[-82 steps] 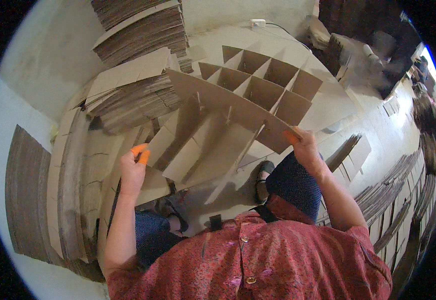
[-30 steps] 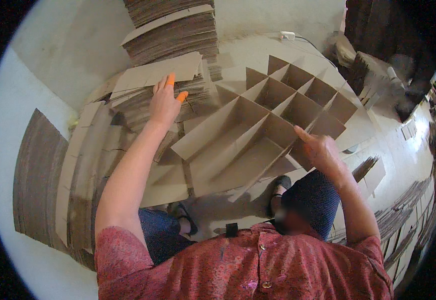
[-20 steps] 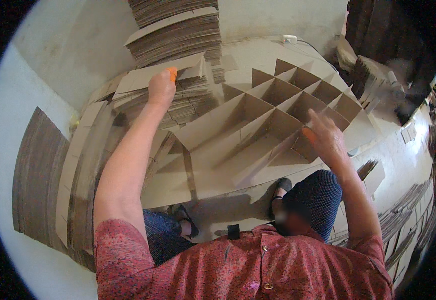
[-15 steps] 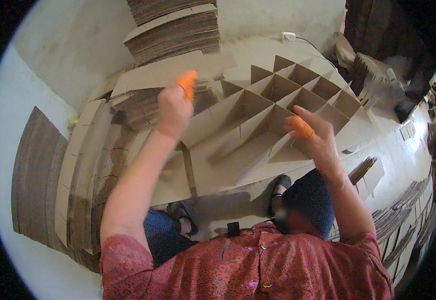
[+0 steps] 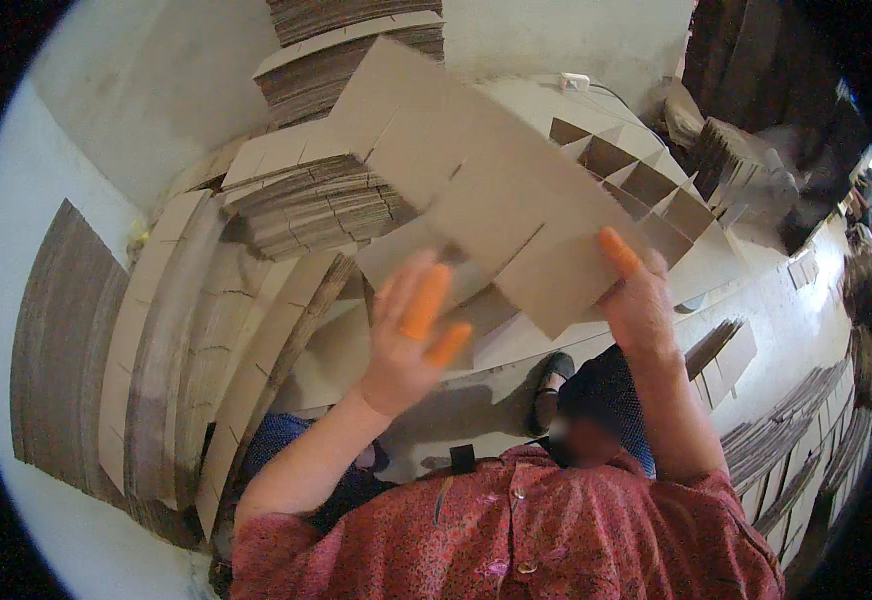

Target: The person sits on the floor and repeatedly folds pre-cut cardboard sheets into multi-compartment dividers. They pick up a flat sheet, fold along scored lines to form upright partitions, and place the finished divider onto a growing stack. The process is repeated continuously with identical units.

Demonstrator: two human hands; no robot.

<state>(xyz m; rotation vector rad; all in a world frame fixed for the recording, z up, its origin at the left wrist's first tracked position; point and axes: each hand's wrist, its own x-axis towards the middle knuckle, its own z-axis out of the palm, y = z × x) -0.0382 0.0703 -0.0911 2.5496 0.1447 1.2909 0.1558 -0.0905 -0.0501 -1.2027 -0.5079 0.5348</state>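
A long slotted cardboard divider strip [image 5: 486, 180] slants across the middle, raised above the table. My right hand [image 5: 641, 310] grips its near right end, with an orange finger cover showing on that hand. Below the strip's left part is my left hand [image 5: 406, 335], fingers spread and slightly blurred, two of them in orange covers. It appears to hold nothing. Partly hidden behind the strip stands an assembled cardboard divider grid [image 5: 651, 185] with open square cells. Left of the strip lies a stack of slotted cardboard strips [image 5: 326, 215].
More cardboard stacks [image 5: 161, 340] stand along the left wall. A tall pile [image 5: 366, 65] rises at the back. A white plug box [image 5: 574, 82] with a cord sits by the back wall. Bundles of cardboard pieces [image 5: 791, 420] lie on the floor at right.
The divider strip is now held up across the grid in my right hand. My left hand has come down and nearer from the back left, its fingers now spread.
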